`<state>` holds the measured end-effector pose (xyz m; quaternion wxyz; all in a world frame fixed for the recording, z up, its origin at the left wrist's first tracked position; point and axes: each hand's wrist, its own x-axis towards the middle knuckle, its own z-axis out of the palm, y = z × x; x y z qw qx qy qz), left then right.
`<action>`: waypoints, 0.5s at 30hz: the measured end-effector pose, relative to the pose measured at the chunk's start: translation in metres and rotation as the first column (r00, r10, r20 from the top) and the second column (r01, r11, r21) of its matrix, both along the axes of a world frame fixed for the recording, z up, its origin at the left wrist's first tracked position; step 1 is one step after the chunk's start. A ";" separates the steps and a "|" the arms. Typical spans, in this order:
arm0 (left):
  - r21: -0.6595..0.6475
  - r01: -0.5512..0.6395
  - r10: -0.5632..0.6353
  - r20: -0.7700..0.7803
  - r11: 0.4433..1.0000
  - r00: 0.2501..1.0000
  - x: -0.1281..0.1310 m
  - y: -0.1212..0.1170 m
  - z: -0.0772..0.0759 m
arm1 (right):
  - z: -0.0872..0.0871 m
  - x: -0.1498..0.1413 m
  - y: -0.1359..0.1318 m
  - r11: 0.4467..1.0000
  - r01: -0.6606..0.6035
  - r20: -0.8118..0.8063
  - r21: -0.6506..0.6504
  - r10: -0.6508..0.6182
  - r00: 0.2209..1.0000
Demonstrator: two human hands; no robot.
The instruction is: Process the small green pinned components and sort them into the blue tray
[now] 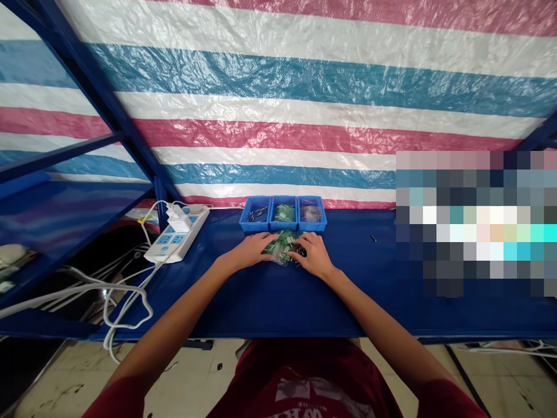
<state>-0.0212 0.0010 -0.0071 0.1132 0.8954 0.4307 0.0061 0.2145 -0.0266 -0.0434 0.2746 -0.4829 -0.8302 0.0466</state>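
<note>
1. Across the middle of the blue-covered table (243,302), just near of a row of bins, lies a clear plastic bag of small green circuit boards (282,252). It forms a loose, lumpy heap, and its long axis runs roughly left to right, though the hands hide its ends.
2. The left hand (251,251) lies palm down on the bag's left side, with its fingers spread and pointing right. It looks open, but I cannot tell whether it has any real hold.
3. The right hand (311,256) rests on the bag's right side, its fingers lightly curled over the plastic. It is partly closed, though pressing and pinching look alike from here.
4. Neither hand is clearly nearer: the bag lies between them, touching both.
5. Green boards show through the glossy plastic, overlapping at odd angles — their finer parts are too small to make out.
6. Just far of the bag stand three blue plastic bins (284,227). The left one holds metal pins (256,213), the middle a green packet (284,213), and the right a clear bag of brownish pieces (310,213).
7. Farther left sits a white power strip (176,237), with white cables (126,307) trailing off the table's left edge.
</note>
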 end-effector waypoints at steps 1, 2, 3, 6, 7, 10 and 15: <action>-0.004 0.002 -0.002 -0.009 1.000 1.000 -0.001 -0.001 0.003 | 0.002 0.001 -0.001 1.000 0.003 0.019 -0.005 -0.003 1.000; -0.004 0.005 -0.005 -0.011 1.000 1.000 -0.002 -0.001 0.006 | 0.004 0.002 -0.002 1.000 0.001 0.040 -0.011 0.000 0.999; -0.003 0.011 -0.011 -0.004 1.000 1.000 -0.002 -0.002 0.010 | 0.006 0.003 -0.003 1.000 -0.003 0.060 -0.018 0.004 0.998; -0.009 0.047 -0.046 0.060 0.999 0.997 0.000 -0.004 0.021 | 0.008 0.004 -0.005 0.999 -0.008 0.122 -0.036 0.013 0.992; -0.004 0.052 -0.052 0.083 0.999 0.995 0.002 -0.004 0.024 | 0.008 0.004 -0.005 0.999 -0.006 0.141 -0.038 0.012 0.990; 0.049 0.045 -0.052 0.149 0.998 0.988 0.010 -0.002 0.029 | 0.006 0.002 -0.007 0.999 0.004 0.182 -0.033 0.002 0.983; 0.137 0.017 -0.049 0.231 0.990 0.972 0.023 0.004 0.033 | 0.006 0.000 -0.008 1.000 0.017 0.211 -0.009 -0.014 0.977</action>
